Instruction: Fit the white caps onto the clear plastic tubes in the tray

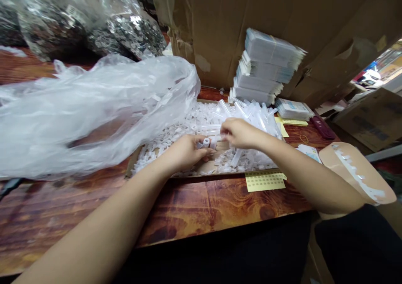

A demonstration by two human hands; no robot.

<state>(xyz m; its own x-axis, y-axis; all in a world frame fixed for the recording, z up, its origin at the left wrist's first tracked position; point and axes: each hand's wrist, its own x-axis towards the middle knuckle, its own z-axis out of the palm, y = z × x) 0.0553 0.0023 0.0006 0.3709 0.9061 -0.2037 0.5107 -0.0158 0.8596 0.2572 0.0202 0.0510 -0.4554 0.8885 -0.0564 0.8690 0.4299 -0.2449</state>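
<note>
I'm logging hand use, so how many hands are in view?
2: the left hand, holding a small translucent piece, and the right hand, to its right. Both are over the cardboard tray.

A small translucent piece sits between the left hand's fingertips, its round, open end turned up toward the view; blur makes it hard to say whether it joins the pale plastic just to its right. Clear, slender tubes are heaped at many angles in the right part of the tray, with a few lying nearly parallel behind the piece. Tiny whitish bits spread loosely over the left part.
</note>
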